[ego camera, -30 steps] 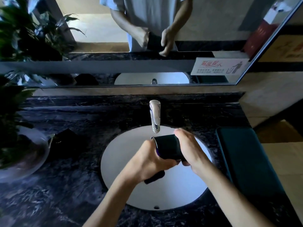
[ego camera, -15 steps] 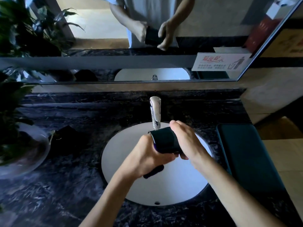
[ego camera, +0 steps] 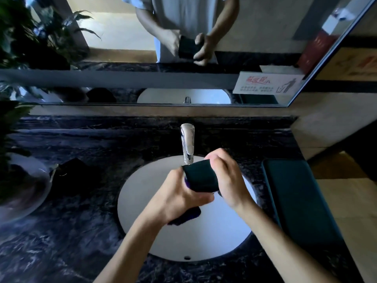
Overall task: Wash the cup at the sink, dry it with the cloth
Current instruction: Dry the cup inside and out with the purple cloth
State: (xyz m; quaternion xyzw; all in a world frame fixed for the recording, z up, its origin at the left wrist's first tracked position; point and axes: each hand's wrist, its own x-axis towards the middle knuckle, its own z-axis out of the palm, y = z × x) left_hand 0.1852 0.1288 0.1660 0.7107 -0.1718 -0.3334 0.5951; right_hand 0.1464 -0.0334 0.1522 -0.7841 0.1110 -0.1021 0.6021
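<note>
A dark cup (ego camera: pixel 201 177) lies on its side in both hands, over the white sink basin (ego camera: pixel 142 197) and just below the chrome tap (ego camera: pixel 187 142). My left hand (ego camera: pixel 179 197) grips the cup's handle, whose dark end (ego camera: pixel 186 216) sticks out under the palm. My right hand (ego camera: pixel 225 178) wraps its fingers over the cup's body from the right. The cup's mouth faces away from me toward the tap and is hidden. I see no running water. A dark green cloth (ego camera: pixel 295 201) lies flat on the counter right of the basin.
A black marble counter (ego camera: pixel 71 231) surrounds the basin. A small dark object (ego camera: pixel 71 172) sits left of the sink, beside a potted plant in a glass bowl (ego camera: pixel 22 190). A mirror (ego camera: pixel 122 58) runs along the back wall; a wall corner stands at right.
Both hands have lifted the cup slightly up and toward the tap's spout. My right hand's fingers have curled further over the cup's top. The grip is otherwise the same.
</note>
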